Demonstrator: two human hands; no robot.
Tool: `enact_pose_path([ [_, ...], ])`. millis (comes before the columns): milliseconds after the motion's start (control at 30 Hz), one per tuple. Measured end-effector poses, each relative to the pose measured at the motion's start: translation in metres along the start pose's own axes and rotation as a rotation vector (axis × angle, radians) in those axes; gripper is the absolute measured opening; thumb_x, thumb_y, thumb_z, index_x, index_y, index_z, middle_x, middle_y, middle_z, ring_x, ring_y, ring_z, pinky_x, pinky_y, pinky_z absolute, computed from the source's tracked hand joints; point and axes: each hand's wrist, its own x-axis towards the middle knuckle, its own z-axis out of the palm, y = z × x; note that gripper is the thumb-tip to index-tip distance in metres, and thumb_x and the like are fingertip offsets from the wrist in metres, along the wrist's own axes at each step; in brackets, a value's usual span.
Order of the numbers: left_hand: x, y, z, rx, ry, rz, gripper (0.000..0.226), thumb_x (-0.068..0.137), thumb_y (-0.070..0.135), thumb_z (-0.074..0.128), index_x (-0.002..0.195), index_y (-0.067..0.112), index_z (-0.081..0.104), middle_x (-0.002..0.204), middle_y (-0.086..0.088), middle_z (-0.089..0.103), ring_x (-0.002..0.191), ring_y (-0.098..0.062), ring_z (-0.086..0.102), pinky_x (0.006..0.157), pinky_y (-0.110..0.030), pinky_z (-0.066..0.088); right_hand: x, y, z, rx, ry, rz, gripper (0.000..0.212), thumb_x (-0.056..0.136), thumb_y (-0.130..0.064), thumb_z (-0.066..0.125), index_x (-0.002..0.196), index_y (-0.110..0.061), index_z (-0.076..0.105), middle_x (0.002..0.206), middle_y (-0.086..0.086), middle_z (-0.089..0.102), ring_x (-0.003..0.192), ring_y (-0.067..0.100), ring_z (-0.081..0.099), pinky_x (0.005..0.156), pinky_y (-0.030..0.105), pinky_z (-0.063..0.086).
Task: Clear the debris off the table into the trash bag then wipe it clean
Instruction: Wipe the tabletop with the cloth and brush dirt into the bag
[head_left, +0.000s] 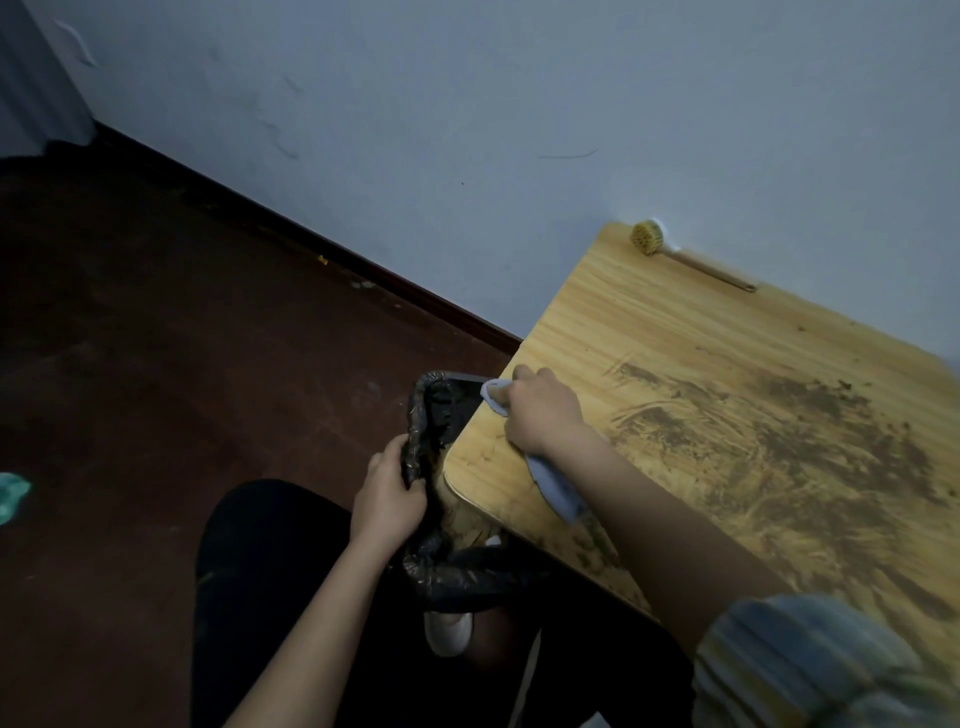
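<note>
Currently the right hand (543, 410) grips a cloth (556, 480) at the table (649, 322) edge, left hand (387, 493) clutches the trash bag (441, 415) rim at 9 o'clock; debris (810, 441) at 3 o'clock remains.

Head camera looks steeply down, close over the table (675, 332) corner.

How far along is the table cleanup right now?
Partly done. The table near its left edge looks swept. In hand: the right hand holds the cloth at that edge while the left hand holds the trash bag below. Left: dark debris smeared across the middle.
</note>
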Motion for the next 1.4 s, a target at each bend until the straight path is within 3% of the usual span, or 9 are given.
enact_pose_path([
  [233, -0.001, 0.003, 0.001, 0.014, -0.007, 0.004, 0.057, 0.089, 0.015, 0.055, 0.141, 0.031, 0.036, 0.133, -0.003, 0.045, 0.114, -0.028, 0.054, 0.089, -0.036, 0.044, -0.022, -0.015, 0.013, -0.107, -0.019, -0.283, 0.040, 0.093, -0.004, 0.043, 0.128, -0.019, 0.055, 0.115, 0.009, 0.045, 0.092, 0.027, 0.039, 0.064, 0.037, 0.031],
  [333, -0.004, 0.003, 0.001, 0.002, -0.012, 0.003, 0.056, 0.088, 0.014, 0.054, 0.139, 0.032, 0.037, 0.131, -0.003, 0.046, 0.113, -0.028, 0.055, 0.089, -0.036, 0.045, -0.029, -0.018, 0.013, -0.162, -0.044, -0.383, 0.033, 0.093, -0.006, 0.044, 0.121, -0.015, 0.059, 0.117, 0.009, 0.046, 0.093, 0.027, 0.039, 0.064, 0.036, 0.029],
  [467, -0.006, 0.002, 0.000, 0.001, -0.017, 0.009, 0.056, 0.088, 0.015, 0.055, 0.138, 0.032, 0.038, 0.131, -0.002, 0.046, 0.113, -0.027, 0.054, 0.089, -0.036, 0.045, -0.033, -0.013, 0.007, -0.135, -0.103, -0.508, 0.039, 0.097, -0.008, 0.043, 0.125, -0.028, 0.062, 0.119, 0.004, 0.049, 0.098, 0.028, 0.042, 0.064, 0.036, 0.031],
  [700, -0.010, 0.000, -0.002, 0.000, -0.020, -0.001, 0.058, 0.089, 0.015, 0.055, 0.141, 0.031, 0.035, 0.133, -0.001, 0.045, 0.111, -0.025, 0.055, 0.090, -0.037, 0.046, -0.025, -0.021, 0.005, -0.075, 0.009, -0.259, 0.035, 0.095, -0.006, 0.041, 0.115, -0.024, 0.063, 0.109, 0.006, 0.045, 0.088, 0.026, 0.035, 0.066, 0.038, 0.029],
  [833, -0.010, -0.002, -0.004, -0.010, -0.009, 0.018, 0.057, 0.088, 0.013, 0.056, 0.139, 0.030, 0.038, 0.131, -0.004, 0.046, 0.111, -0.027, 0.055, 0.091, -0.036, 0.045, -0.034, -0.025, 0.017, -0.101, -0.021, -0.327, 0.036, 0.093, -0.004, 0.041, 0.120, -0.019, 0.060, 0.116, 0.008, 0.044, 0.093, 0.028, 0.039, 0.066, 0.038, 0.031],
  [967, -0.011, 0.000, -0.003, -0.001, -0.013, 0.017, 0.056, 0.088, 0.014, 0.055, 0.139, 0.031, 0.038, 0.132, -0.003, 0.046, 0.112, -0.028, 0.055, 0.089, -0.035, 0.044, -0.042, -0.023, 0.019, -0.176, -0.021, -0.450, 0.041, 0.095, -0.004, 0.041, 0.125, -0.024, 0.060, 0.116, 0.007, 0.045, 0.093, 0.027, 0.039, 0.065, 0.037, 0.028],
  [1100, -0.013, 0.001, -0.001, -0.009, -0.015, 0.019, 0.056, 0.087, 0.014, 0.055, 0.138, 0.031, 0.038, 0.131, -0.003, 0.047, 0.114, -0.027, 0.054, 0.090, -0.035, 0.044, -0.048, -0.016, 0.015, -0.219, -0.016, -0.541, 0.034, 0.093, -0.003, 0.045, 0.113, -0.022, 0.063, 0.119, 0.006, 0.049, 0.097, 0.028, 0.042, 0.068, 0.038, 0.031],
  [1200, -0.014, 0.001, -0.001, 0.001, -0.020, 0.014, 0.056, 0.087, 0.014, 0.055, 0.138, 0.031, 0.039, 0.131, -0.003, 0.047, 0.114, -0.027, 0.054, 0.091, -0.036, 0.045, -0.051, -0.010, 0.010, -0.242, -0.030, -0.604, 0.041, 0.092, -0.002, 0.047, 0.115, -0.030, 0.065, 0.117, 0.003, 0.050, 0.095, 0.025, 0.041, 0.069, 0.037, 0.035],
  [1400, -0.016, 0.000, 0.000, -0.003, -0.014, 0.010, 0.057, 0.087, 0.014, 0.056, 0.138, 0.031, 0.038, 0.131, -0.003, 0.048, 0.112, -0.027, 0.055, 0.090, -0.035, 0.045, -0.042, -0.012, 0.004, -0.155, 0.008, -0.491, 0.044, 0.093, -0.005, 0.045, 0.119, -0.033, 0.066, 0.119, 0.002, 0.049, 0.101, 0.026, 0.041, 0.070, 0.037, 0.034],
])
